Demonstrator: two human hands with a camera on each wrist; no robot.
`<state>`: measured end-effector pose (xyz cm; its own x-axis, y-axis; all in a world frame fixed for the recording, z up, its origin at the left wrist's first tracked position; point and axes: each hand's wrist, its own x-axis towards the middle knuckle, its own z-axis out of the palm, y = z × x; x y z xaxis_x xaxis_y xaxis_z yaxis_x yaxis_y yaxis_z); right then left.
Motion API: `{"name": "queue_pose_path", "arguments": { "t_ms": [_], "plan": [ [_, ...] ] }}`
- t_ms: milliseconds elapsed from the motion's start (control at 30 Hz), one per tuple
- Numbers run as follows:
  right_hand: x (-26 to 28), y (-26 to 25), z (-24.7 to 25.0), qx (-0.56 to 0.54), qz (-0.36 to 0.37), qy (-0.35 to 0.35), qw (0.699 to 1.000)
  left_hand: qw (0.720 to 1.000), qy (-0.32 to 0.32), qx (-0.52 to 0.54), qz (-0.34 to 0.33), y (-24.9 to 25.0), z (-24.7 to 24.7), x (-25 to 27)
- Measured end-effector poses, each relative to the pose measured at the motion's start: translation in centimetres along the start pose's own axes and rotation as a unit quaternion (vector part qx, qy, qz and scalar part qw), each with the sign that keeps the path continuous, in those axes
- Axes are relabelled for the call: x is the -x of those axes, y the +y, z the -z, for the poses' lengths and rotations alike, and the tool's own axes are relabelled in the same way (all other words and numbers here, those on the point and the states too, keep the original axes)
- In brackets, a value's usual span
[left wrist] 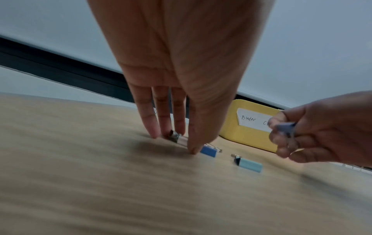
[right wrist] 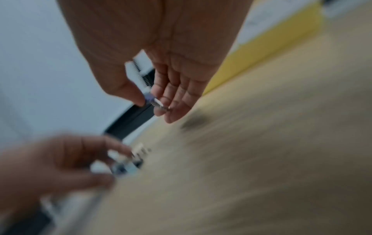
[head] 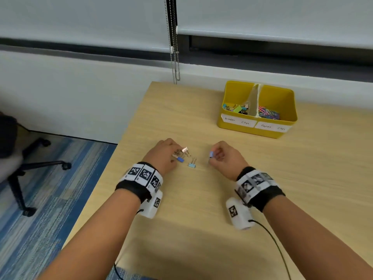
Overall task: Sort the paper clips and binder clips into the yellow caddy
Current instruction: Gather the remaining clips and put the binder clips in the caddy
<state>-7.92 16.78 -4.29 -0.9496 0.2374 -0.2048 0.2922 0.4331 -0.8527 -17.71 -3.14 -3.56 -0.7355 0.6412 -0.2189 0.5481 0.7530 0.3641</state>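
The yellow caddy (head: 226, 123) stands at the back right of the table, with binder clips in its left compartment and paper clips in its right. My left hand (head: 176, 156) reaches down onto a small cluster of binder clips and pinches a pink-silver binder clip (left wrist: 181, 139) between thumb and fingers at the tabletop. A blue clip (left wrist: 208, 151) and a light blue clip (left wrist: 250, 165) lie just to its right. Above the table, my right hand (head: 212, 155) pinches a purple binder clip (right wrist: 149, 97) between thumb and fingers. Another rose-gold clip (head: 184, 149) lies by my left fingertips.
The wooden table (head: 262, 199) has its left edge close to my left arm, with blue carpet and an office chair (head: 16, 158) beyond. Blind cords (head: 174, 57) hang at the table's back edge. Wrist camera cables trail over the near table.
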Motion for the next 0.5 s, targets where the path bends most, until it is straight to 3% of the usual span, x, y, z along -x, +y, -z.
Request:
{"name": "queue_pose_path", "arguments": {
  "t_ms": [33, 100, 133, 167, 200, 233, 267, 300, 333, 400, 500],
  "plan": [
    [0.1, -0.1, 0.3, -0.155, -0.039, 0.020, 0.987, 1.000, 0.010, 0.003, 0.001, 0.0, -0.1, 0.0],
    [0.6, -1.0, 0.5, -0.407, -0.126, 0.015, 0.905, 1.000, 0.021, 0.009, 0.005, 0.0, -0.1, -0.1],
    [0.8, -1.5, 0.5, -0.462, -0.151, 0.000, 0.874, 1.000, 0.023, 0.008, 0.006, 0.0, 0.0, -0.2],
    [0.8, -1.9, 0.4, -0.463, -0.162, -0.016, 0.871, 1.000, 0.022, 0.005, 0.006, 0.1, 0.1, -0.3],
    [0.9, -2.5, 0.4, -0.415, -0.154, -0.037, 0.896, 1.000, 0.020, -0.004, 0.003, 0.1, 0.2, -0.3],
    [0.7, -2.6, 0.2, -0.313, -0.120, -0.055, 0.941, 1.000, 0.017, -0.017, -0.004, 0.2, 0.3, -0.4],
    [0.5, -2.9, 0.0, -0.161, -0.061, -0.075, 0.982, 0.999, 0.015, -0.035, -0.014, 0.2, 0.5, -0.4],
    [0.2, -3.1, -0.3, 0.006, 0.003, -0.101, 0.995, 0.998, 0.014, -0.055, -0.025, 0.3, 0.6, -0.4],
    [-0.3, -3.2, -0.7, 0.151, 0.048, -0.144, 0.977, 0.997, 0.014, -0.074, -0.035, 0.4, 0.8, -0.4],
    [-1.2, -3.6, -1.6, 0.343, 0.058, -0.231, 0.909, 0.992, 0.013, -0.116, -0.051, 0.6, 1.1, -0.5],
    [-2.1, -3.9, -2.7, 0.429, 0.057, -0.254, 0.865, 0.982, 0.011, -0.177, -0.070, 1.1, 1.2, -0.8]
  ]
}}
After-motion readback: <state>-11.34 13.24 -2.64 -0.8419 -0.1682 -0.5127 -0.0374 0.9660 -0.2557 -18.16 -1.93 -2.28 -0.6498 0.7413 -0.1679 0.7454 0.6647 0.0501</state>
